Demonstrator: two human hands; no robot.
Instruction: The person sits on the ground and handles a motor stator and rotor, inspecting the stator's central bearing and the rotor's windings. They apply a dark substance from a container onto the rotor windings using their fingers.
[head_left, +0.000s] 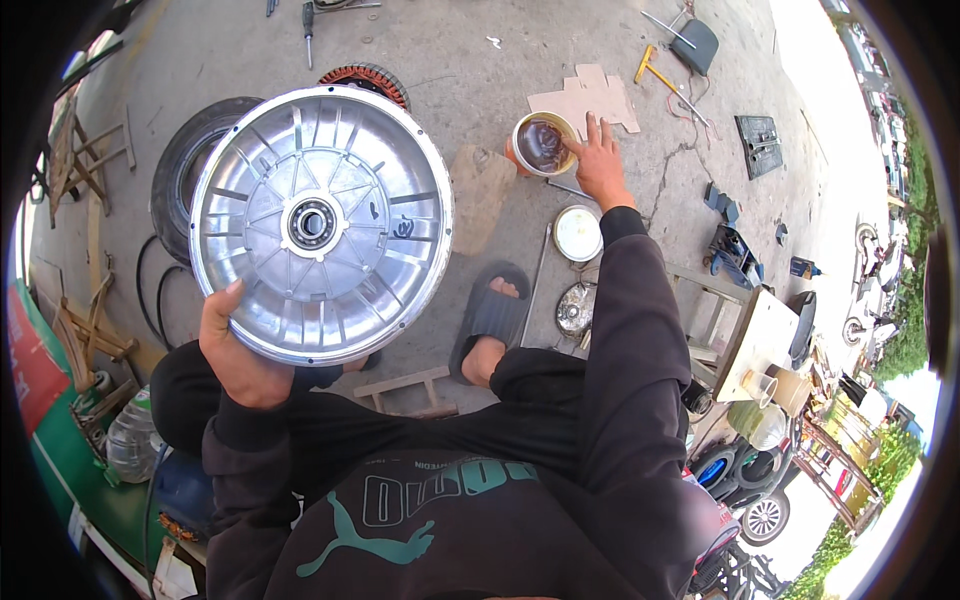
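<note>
Because a broad silver metal disc (pixel 275 220) fills much of the upper left, I have little room on that side: its rim overlaps a black tyre (pixel 172 180) to the left and a copper-coloured coil ring (pixel 365 72) above, and its lower edge comes near the dark trousers (pixel 180 395). Top centre is more open, with bare concrete floor (pixel 435 45) between a screwdriver (pixel 309 30) and flat cardboard (pixel 605 95). A sandal (pixel 497 310) takes up the middle.

That floor is grey, cracked toward the upper right, where a yellow-handled tool (pixel 655 72) lies. At lower right I see a small wooden worktop (pixel 748 340), plastic cups (pixel 758 388) at its lower end; farther right, motorbikes (pixel 865 255) stand in bright daylight.

At left, the left hand (pixel 248 350) grips the disc by its lower-left rim, thumb on the inner face, the rest hidden behind. Right of upper centre, the right hand (pixel 603 178) has its fingers (pixel 592 128) spread, holding nothing that I can see. They are at the right rim of an open tub (pixel 515 150), the thumb over the brown paste (pixel 538 145) inside; whether it touches, I cannot tell.
</note>
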